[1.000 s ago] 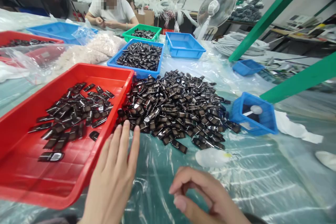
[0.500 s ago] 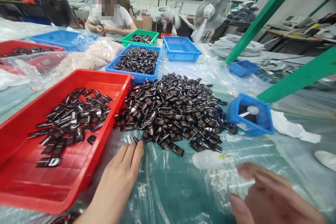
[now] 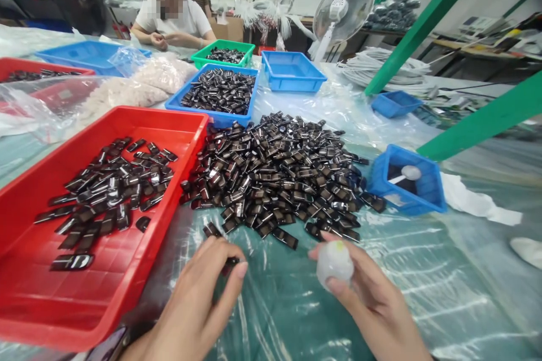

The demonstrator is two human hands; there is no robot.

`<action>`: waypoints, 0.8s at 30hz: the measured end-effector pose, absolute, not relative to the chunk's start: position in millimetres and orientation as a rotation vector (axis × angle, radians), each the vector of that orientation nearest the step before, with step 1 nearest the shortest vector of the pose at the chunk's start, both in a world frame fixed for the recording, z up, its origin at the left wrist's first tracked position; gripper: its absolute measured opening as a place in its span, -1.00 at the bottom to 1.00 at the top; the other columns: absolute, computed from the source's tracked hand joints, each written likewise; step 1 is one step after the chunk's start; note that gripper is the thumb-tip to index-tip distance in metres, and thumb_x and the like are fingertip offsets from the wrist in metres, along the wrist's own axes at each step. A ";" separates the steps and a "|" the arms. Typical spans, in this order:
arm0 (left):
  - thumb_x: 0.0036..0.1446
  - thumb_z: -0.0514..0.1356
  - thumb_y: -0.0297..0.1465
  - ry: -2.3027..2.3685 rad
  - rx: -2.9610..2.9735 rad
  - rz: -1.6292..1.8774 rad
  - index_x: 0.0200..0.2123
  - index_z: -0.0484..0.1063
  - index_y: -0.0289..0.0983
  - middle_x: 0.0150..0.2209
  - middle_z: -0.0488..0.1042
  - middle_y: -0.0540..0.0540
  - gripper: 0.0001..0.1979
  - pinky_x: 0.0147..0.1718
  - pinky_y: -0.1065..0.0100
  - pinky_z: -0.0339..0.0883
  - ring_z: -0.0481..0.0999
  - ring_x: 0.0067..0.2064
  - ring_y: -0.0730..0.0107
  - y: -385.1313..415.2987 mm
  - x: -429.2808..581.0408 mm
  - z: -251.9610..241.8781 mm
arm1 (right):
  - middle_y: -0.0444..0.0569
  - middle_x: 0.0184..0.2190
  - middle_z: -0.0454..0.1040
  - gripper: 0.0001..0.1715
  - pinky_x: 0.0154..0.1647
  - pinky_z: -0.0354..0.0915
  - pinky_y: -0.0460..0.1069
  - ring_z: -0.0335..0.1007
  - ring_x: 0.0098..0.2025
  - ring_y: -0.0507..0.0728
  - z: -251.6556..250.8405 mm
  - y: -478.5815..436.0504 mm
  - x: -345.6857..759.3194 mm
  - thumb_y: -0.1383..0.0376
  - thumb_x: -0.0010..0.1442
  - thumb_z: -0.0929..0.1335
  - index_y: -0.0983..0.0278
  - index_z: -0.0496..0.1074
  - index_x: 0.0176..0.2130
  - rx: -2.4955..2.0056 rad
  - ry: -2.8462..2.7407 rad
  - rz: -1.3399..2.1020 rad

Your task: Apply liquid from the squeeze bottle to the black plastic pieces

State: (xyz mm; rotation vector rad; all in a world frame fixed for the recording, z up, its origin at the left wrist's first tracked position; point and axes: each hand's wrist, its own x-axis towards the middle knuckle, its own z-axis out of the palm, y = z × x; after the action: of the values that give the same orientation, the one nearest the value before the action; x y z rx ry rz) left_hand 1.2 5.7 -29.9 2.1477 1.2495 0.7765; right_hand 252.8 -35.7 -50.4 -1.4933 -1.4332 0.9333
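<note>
My left hand (image 3: 203, 287) is at the near edge of a large heap of small glossy black plastic pieces (image 3: 279, 175). Its fingers are curled toward the thumb, and a black plastic piece (image 3: 231, 262) shows between them, mostly hidden. Just beyond the fingers lies another loose black piece (image 3: 212, 229). To the right, my right hand (image 3: 368, 287) grips a whitish, rounded, translucent object (image 3: 335, 265) between thumb and fingers, above the green table cover. A yellow-green spot marks its top; its exact kind cannot be made out.
Left of the heap stands a red tray (image 3: 139, 287) with similar black pieces. Behind it are a filled blue tray (image 3: 169, 104) and a green tray (image 3: 249, 56). A small blue bin (image 3: 417, 197) holds a white spoon (image 3: 410, 174). Green posts (image 3: 432, 22) rise at right; a person (image 3: 169, 22) sits opposite.
My right hand has moved left and picked up the whitish object that lay on the table. My left hand's fingers have curled in from lying stretched at the heap's edge. The view shifted slightly.
</note>
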 end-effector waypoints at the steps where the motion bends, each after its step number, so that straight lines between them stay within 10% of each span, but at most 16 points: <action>1: 0.35 -0.01 -0.39 1.256 2.168 0.790 -0.29 0.23 -0.18 -0.41 0.34 0.05 -0.88 -0.37 0.38 0.24 0.36 -0.38 0.38 5.8 1.5 -31.2 | -0.10 0.02 0.53 -0.56 -0.06 0.45 -0.05 0.55 -0.08 0.09 -50.1 -37.0 251.5 0.17 0.26 0.35 -0.09 0.31 0.12 -1.468 -1.435 0.981; 6: 0.33 0.07 -0.31 1.198 2.285 0.746 -0.43 0.20 -0.21 -0.51 0.28 0.07 -0.75 -0.44 0.39 0.20 0.30 -0.46 0.40 8.0 1.5 -38.2 | -0.17 -0.25 0.61 -0.60 -0.36 0.49 -0.15 0.58 -0.33 0.06 -43.5 -37.8 243.9 0.15 0.13 0.45 -0.05 0.39 -0.02 -1.423 -1.425 0.988; 14: 0.42 -0.20 -0.33 1.122 2.213 0.742 0.09 0.24 -0.16 -0.10 0.37 -0.12 -0.68 -0.06 0.32 0.34 0.41 -0.06 0.30 -0.8 -0.2 -32.4 | -0.16 -0.30 0.62 -0.48 -0.48 0.48 -0.11 0.59 -0.35 0.15 -28.3 -33.8 247.5 0.23 0.01 0.52 -0.08 0.50 -0.01 -1.385 -1.764 0.694; 24: 0.40 -0.08 -0.31 1.017 2.260 0.714 0.05 0.23 -0.17 -0.09 0.38 -0.06 -0.77 -0.03 0.45 0.31 0.41 -0.04 0.41 1.4 -2.2 -27.4 | -0.11 -0.36 0.60 -0.51 -0.62 0.40 -0.08 0.53 -0.46 0.14 -29.9 -38.8 238.6 0.13 -0.01 0.53 -0.05 0.52 -0.03 -1.338 -1.721 0.687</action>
State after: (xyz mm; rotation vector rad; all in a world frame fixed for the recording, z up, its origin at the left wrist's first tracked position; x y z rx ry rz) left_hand -2.2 1.4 -27.4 2.2601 1.0168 0.7139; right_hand 238.6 -38.8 -29.9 -1.3381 -1.7211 0.6869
